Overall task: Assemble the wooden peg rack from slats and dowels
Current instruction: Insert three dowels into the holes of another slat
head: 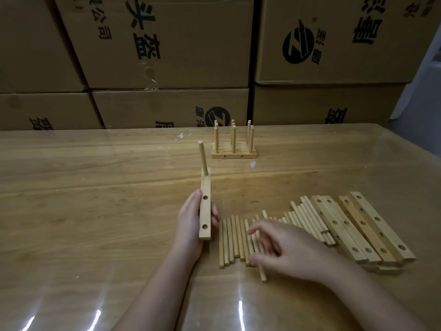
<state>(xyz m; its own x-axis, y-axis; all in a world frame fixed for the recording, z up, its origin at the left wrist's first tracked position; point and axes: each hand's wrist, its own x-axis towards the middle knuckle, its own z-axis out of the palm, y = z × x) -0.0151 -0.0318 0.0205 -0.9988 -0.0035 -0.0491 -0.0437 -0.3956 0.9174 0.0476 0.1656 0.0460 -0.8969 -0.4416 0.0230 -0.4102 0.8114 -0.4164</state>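
Observation:
My left hand [191, 222] grips a wooden slat [205, 206] by its near half and holds it lengthwise away from me. One dowel [203, 158] stands upright in the slat's far hole; two near holes show open. My right hand [284, 250] hovers over a row of loose dowels [232, 240] with fingers spread and loosely curled, thumb touching a dowel [262, 273] beneath it. It is blurred. A pile of loose slats [358, 230] lies to the right. A finished peg rack [233, 149] stands further back.
Everything rests on a wooden table [95, 187] under a glossy transparent cover. Stacked cardboard boxes [167, 44] form a wall along the table's far edge. Small white scraps [182, 136] lie near the finished rack.

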